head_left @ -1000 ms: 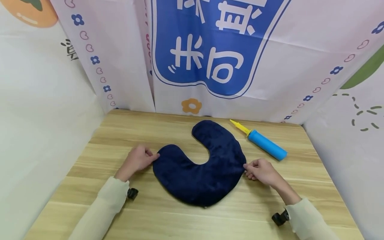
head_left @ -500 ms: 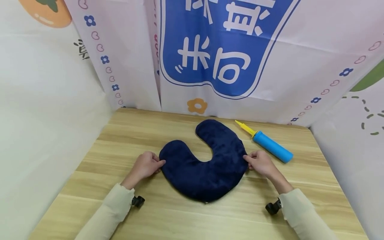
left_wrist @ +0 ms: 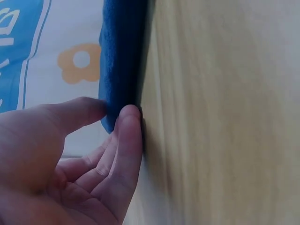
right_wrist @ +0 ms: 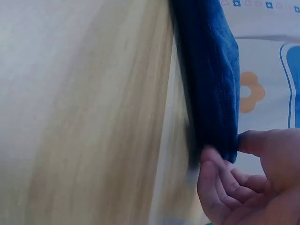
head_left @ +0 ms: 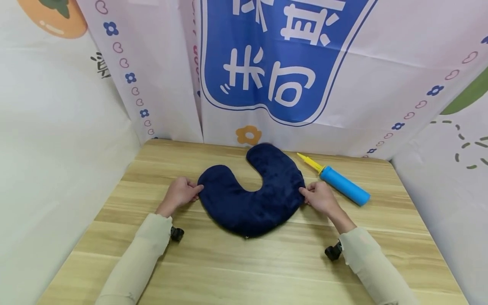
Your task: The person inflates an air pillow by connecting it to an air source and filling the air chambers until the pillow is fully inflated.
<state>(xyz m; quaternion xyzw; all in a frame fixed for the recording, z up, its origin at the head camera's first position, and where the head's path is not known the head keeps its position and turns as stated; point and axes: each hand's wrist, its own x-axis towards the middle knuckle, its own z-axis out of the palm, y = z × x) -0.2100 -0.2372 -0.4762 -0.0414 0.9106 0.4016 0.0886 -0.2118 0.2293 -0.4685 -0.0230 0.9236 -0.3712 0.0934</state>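
Note:
A dark navy, U-shaped neck pillow with a plush surface lies at mid-table, its opening toward the upper left. My left hand pinches its left end between thumb and fingers. On the opposite side, my right hand pinches the outer right edge. In the left wrist view the thumb and the fingers stand on either side of the pillow's edge. Likewise, the right wrist view has the pillow between the thumb and the curled fingers.
A blue hand pump with a yellow nozzle lies right of the pillow, near the table's back. The wooden table meets a printed cloth backdrop behind and white walls at both sides. Small black cameras sit at both wrists.
Both hands have come to pinch the pillow's sides. Over the last half second the pillow has shifted away, toward the backdrop, and slightly left. The pump stays in place.

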